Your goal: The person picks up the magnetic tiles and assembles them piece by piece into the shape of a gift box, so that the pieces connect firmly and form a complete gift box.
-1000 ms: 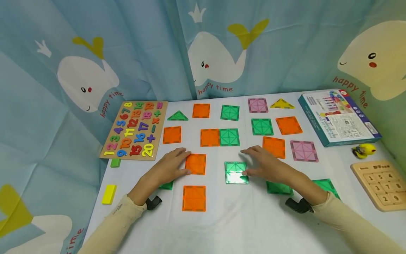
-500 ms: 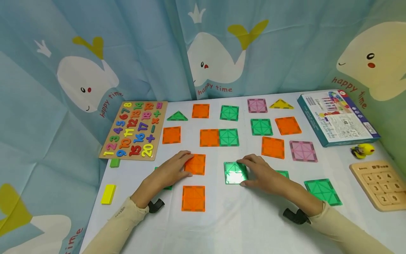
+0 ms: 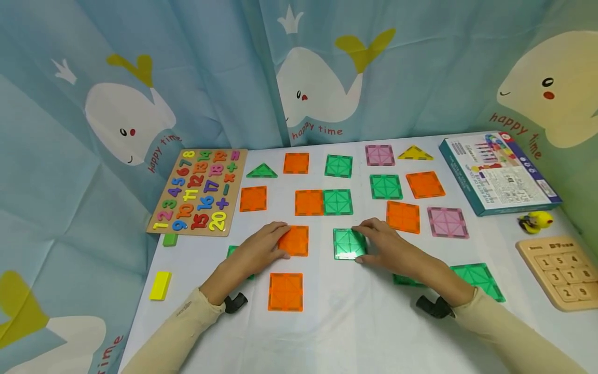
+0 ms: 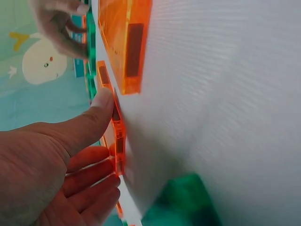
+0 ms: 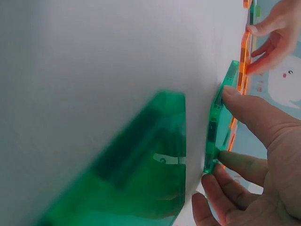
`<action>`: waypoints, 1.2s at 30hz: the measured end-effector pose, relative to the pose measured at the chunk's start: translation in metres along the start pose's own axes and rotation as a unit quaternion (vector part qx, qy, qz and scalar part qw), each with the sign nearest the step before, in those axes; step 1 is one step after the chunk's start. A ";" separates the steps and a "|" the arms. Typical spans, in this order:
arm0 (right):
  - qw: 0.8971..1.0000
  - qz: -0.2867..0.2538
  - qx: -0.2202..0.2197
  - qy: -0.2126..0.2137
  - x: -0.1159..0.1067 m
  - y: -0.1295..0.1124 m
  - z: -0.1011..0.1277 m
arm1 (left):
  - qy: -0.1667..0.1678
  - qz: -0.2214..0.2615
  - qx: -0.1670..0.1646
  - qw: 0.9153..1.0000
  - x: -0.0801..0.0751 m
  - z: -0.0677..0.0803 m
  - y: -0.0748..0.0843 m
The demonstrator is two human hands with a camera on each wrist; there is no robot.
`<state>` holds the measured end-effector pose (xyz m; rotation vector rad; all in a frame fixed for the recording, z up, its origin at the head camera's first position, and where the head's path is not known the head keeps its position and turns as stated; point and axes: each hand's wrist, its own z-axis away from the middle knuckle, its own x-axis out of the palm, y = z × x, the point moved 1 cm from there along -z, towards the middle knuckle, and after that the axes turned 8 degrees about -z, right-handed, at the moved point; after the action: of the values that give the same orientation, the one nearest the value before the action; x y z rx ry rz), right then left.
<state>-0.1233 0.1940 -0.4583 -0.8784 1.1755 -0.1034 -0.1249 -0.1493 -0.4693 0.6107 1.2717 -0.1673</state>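
White table (image 3: 355, 332), two hands, two square tiles.
From my remote seat I see the white table spread with flat orange, green, pink and yellow tiles, a number board (image 3: 198, 190) at its left edge, and a printed box (image 3: 497, 173) and a wooden keypad (image 3: 560, 271) at its right. My left hand (image 3: 258, 248) grasps the orange tile (image 3: 295, 240): thumb on the near edge, fingers along the far edge, the tile flat on the table, just in front of the joined orange-and-green pair (image 3: 324, 202). My right hand (image 3: 390, 246) grasps the green tile (image 3: 348, 243) the same way, thumb and fingertips pinching opposite edges. The two held tiles lie side by side, a gap between them. Another orange tile (image 3: 285, 291) lies nearer to me.
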 end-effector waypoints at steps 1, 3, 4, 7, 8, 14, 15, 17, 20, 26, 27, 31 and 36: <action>1.000 0.000 0.000 -0.001 -0.001 0.001 -0.002 | -0.001 -0.002 0.000 1.000 0.000 -0.002 0.002; 1.000 -0.001 0.004 -0.003 -0.003 0.003 -0.007 | -0.003 -0.008 0.002 1.000 0.000 -0.007 0.006; 1.000 0.000 0.007 -0.004 -0.003 0.004 -0.010 | -0.006 -0.011 0.004 1.000 0.000 -0.009 0.008; 1.000 0.002 0.009 -0.007 -0.005 0.005 -0.016 | -0.008 -0.022 0.016 1.000 0.001 -0.016 0.013; 1.000 0.004 0.013 -0.008 -0.006 0.006 -0.018 | -0.006 -0.028 0.021 0.999 0.001 -0.018 0.015; 0.999 0.045 -0.007 -0.002 -0.006 0.003 -0.030 | 0.023 -0.086 0.040 0.995 0.002 -0.032 0.020; 0.998 0.054 -0.015 0.001 -0.006 0.002 -0.032 | 0.027 -0.094 0.040 0.994 0.001 -0.035 0.021; 0.997 0.071 -0.028 0.007 -0.005 -0.001 -0.036 | 0.031 -0.104 0.043 0.993 0.001 -0.039 0.022; 0.996 0.078 -0.036 0.006 -0.005 -0.006 -0.040 | 0.019 -0.099 0.042 0.994 -0.002 -0.043 0.023; 0.996 0.076 -0.035 0.000 -0.005 -0.007 -0.040 | 0.002 -0.085 0.038 0.996 -0.004 -0.045 0.024; 0.996 0.078 -0.035 0.001 -0.005 -0.006 -0.040 | 0.001 -0.085 0.038 0.996 -0.003 -0.045 0.024; 0.996 0.083 -0.033 -0.003 -0.006 -0.004 -0.041 | -0.005 -0.078 0.034 0.996 -0.004 -0.045 0.022; 0.997 0.076 -0.018 -0.010 -0.011 -0.003 -0.039 | -0.009 -0.062 0.026 0.998 -0.006 -0.037 0.016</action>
<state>-0.1594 0.1762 -0.4522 -0.8167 1.2242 0.0516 -0.1512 -0.1183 -0.4650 0.5725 1.2909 -0.3090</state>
